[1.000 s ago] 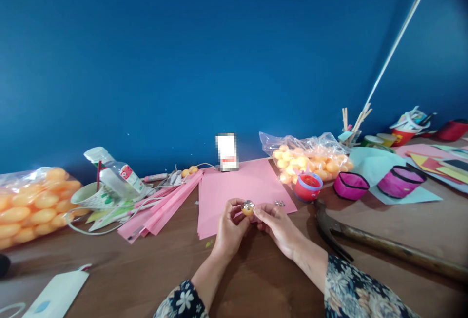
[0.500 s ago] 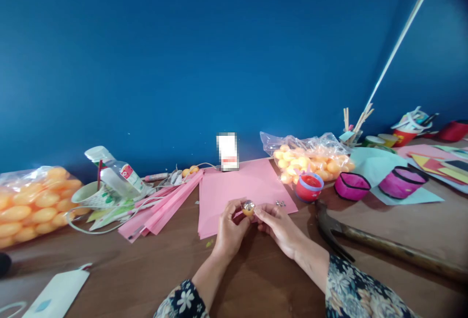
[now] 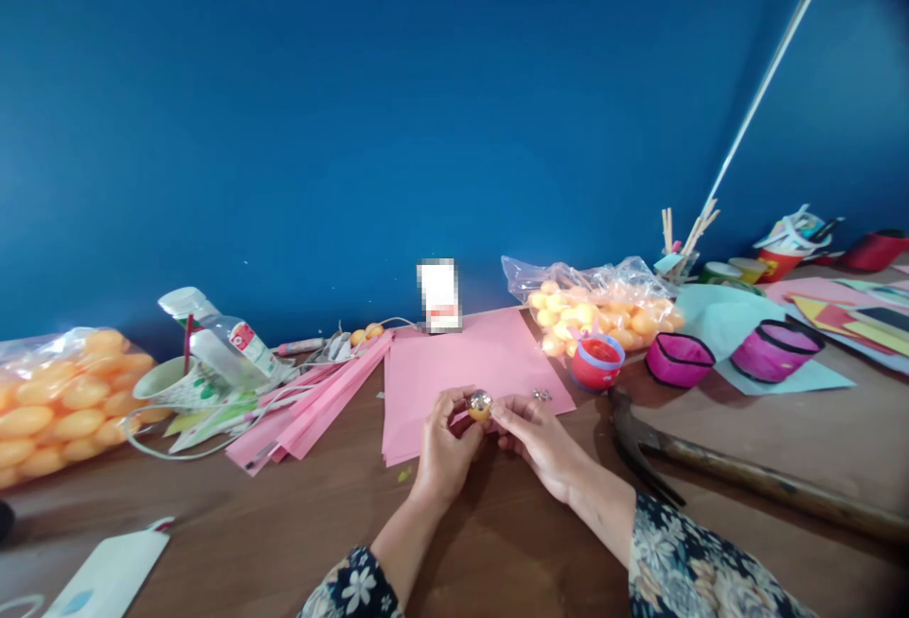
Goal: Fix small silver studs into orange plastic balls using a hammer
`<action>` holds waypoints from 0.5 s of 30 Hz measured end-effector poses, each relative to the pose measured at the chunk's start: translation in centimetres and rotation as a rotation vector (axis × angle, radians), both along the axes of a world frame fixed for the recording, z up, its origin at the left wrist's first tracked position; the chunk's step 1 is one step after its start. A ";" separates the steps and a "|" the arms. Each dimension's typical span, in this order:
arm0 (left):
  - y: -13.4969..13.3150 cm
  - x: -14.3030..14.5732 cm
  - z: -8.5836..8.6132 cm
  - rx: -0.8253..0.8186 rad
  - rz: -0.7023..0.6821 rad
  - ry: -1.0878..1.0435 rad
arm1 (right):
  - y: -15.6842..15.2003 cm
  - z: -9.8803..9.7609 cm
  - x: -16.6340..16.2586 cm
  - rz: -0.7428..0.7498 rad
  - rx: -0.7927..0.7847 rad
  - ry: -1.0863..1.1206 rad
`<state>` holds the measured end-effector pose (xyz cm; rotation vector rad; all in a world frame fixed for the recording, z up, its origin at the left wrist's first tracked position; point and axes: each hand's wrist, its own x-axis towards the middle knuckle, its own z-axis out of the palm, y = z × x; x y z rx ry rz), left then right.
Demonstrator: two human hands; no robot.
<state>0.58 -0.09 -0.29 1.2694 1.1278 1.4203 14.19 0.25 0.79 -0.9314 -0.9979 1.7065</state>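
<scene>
My left hand [image 3: 446, 448] and my right hand [image 3: 538, 440] meet over the near edge of a pink paper sheet [image 3: 469, 362] on the brown table [image 3: 298, 533]. Between their fingertips they pinch a small orange ball with a shiny silver piece on it [image 3: 480, 404]. Both hands have their fingers closed round it. A few small silver bits [image 3: 543, 396] lie on the pink sheet just right of my right hand's fingers.
Bags of orange balls sit at the far left [image 3: 57, 405] and back right [image 3: 600, 308]. A hammer [image 3: 710, 467] lies right of my arm. A red cup [image 3: 597, 362], two magenta cups [image 3: 678, 360], pink paper strips [image 3: 312, 405] and a tilted bottle [image 3: 220, 339] surround the sheet.
</scene>
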 end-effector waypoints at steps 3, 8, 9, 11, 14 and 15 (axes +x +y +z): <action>0.0 0.0 -0.3 0.022 0.010 0.025 | 0.0 0.0 0.0 0.000 0.005 -0.002; 0.0 -0.1 -0.4 0.039 0.019 0.031 | 0.1 -0.2 0.1 0.014 0.010 0.003; 0.0 -0.1 -0.4 0.038 0.023 0.028 | 0.1 -0.2 0.1 0.016 0.011 0.002; 0.0 0.0 -0.3 0.039 0.031 0.025 | 0.1 -0.2 0.1 0.013 0.014 -0.001; 0.0 0.0 -0.2 0.055 0.038 0.035 | 0.0 -0.1 0.0 0.008 0.014 0.005; 0.0 0.0 -0.2 0.060 0.040 0.038 | 0.0 0.0 0.0 0.008 0.014 0.006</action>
